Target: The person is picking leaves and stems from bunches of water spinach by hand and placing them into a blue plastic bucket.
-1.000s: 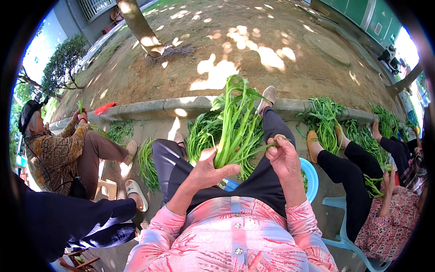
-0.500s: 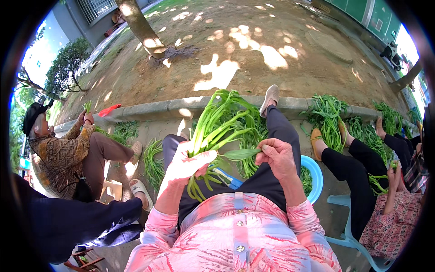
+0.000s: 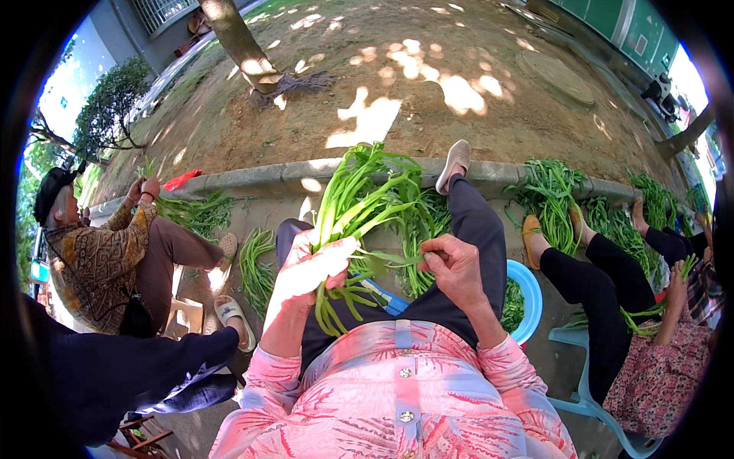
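Observation:
My left hand [image 3: 317, 268] is closed around a bunch of long green leafy-vegetable stems [image 3: 355, 203], which look like water spinach. Their tops point away from me, and cut ends hang below the fist. A narrow green leaf [image 3: 391, 261] stretches from the bunch to my right hand [image 3: 455, 269], whose thumb and fingers pinch its tip. Beyond, between my knees, lies a heap of the same greens [image 3: 424, 229], partly hidden by the bunch. Beside my right leg stands a light blue basin [image 3: 537, 294] with picked leaves [image 3: 513, 307] in it.
A stone kerb [image 3: 283, 177] runs across ahead. More stems [image 3: 257, 264] lie left of my foot; another pile [image 3: 552, 200] is to the right. Seated people flank me, several handling greens. A light blue chair [image 3: 585, 371] stands right, and a red bag [image 3: 182, 180] lies far left.
My right hand has shifted slightly left and turned, its fingers curling further over the leaf. The leaf now looks narrower. My left hand keeps its grip on the bunch with little movement.

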{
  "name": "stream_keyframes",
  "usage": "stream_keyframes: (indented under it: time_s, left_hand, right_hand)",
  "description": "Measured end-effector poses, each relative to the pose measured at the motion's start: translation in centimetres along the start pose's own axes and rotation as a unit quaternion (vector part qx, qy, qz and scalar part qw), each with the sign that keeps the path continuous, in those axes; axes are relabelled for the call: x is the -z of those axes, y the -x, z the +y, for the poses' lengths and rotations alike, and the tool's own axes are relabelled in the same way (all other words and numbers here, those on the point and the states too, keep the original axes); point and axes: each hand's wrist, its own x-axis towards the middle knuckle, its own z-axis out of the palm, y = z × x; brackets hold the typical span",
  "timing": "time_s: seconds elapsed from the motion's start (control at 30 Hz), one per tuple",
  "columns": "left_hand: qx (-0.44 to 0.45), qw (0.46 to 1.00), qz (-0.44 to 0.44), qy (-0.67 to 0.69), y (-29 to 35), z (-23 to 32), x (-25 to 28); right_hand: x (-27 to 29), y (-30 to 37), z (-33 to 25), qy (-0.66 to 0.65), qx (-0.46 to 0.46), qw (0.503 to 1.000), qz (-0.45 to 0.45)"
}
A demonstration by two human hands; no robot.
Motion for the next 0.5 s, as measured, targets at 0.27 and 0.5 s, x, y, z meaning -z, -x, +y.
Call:
stream_keyframes:
  time_s: [0.27,0.5]
  left_hand:
    - [0.010,1.000,0.001,-0.006,0.0,0.2,-0.2]
    - [0.016,0.998,-0.036,0.045,-0.3,-0.4,0.3]
  right_hand:
    - [0.2,0.2,0.5,0.013,-0.015,1.000,0.001]
    - [-0.8,0.3,1.4,0.020,0.000,0.998,0.055]
